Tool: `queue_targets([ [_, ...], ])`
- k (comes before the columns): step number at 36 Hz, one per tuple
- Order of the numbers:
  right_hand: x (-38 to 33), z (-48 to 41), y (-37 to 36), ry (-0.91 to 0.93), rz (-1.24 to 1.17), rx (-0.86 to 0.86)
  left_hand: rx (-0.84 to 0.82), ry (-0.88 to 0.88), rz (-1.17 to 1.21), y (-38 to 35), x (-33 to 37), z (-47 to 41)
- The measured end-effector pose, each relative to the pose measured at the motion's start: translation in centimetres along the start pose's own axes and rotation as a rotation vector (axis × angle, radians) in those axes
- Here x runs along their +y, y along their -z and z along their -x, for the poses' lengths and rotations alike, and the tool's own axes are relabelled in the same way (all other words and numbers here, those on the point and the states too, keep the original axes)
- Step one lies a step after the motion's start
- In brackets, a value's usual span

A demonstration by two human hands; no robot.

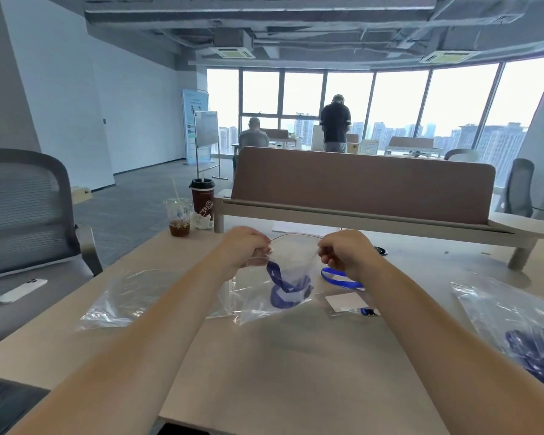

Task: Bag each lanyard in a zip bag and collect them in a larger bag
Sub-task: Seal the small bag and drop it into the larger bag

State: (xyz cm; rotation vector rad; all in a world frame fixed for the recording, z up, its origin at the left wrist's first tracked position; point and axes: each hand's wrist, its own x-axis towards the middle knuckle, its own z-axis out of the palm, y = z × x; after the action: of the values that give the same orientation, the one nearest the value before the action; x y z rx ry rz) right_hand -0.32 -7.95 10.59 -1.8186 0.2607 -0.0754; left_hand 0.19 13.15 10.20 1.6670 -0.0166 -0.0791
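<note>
Zip bag (283, 277) upright, mouth up, pinched by left hand (244, 246), right hand (343, 249).

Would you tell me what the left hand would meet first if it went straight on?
The left hand, gripping the zip bag, would probably reach the desk partition first; depth is unclear.

Two bare forearms come in from the near edge, the left forearm (157, 318) and the right forearm (427, 312), and draw closer together farther out. The left hand (247, 246) and right hand (343, 250) are raised level with each other and apart, backs toward the camera and fingers (262, 250) curled under. Each pinches an end of the mouth of the zip bag (261, 304) — it hangs between them.
</note>
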Motion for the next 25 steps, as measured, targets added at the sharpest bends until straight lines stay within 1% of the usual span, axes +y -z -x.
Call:
queue_targets([
  [6,0.0,0.0,0.6,-0.038,-0.13,-0.016,0.0,-0.032,0.013,-0.3,0.1,0.4],
  [11,-0.1,0.6,0.9,-0.067,-0.309,-0.041,-0.012,-0.052,0.039,-0.3,-0.5,0.5],
  [15,-0.2,1.0,1.3,-0.058,-0.418,-0.049,-0.072,-0.116,-0.151,-0.2,-0.8,1.1],
  [18,-0.2,1.3,1.6,-0.048,-0.419,-0.054,-0.155,-0.141,-0.218,0.1,-1.2,1.6],
  [21,-0.1,1.3,1.9,-0.026,-0.391,-0.055,-0.254,-0.168,-0.382,0.5,-1.3,1.9],
  [23,0.1,1.2,2.1,-0.003,-0.342,-0.054,-0.248,-0.178,-0.494,0.7,-1.4,2.0],
  [25,0.4,1.1,2.4,0.038,-0.236,-0.038,-0.188,-0.215,-0.53,0.8,-1.4,2.0],
])
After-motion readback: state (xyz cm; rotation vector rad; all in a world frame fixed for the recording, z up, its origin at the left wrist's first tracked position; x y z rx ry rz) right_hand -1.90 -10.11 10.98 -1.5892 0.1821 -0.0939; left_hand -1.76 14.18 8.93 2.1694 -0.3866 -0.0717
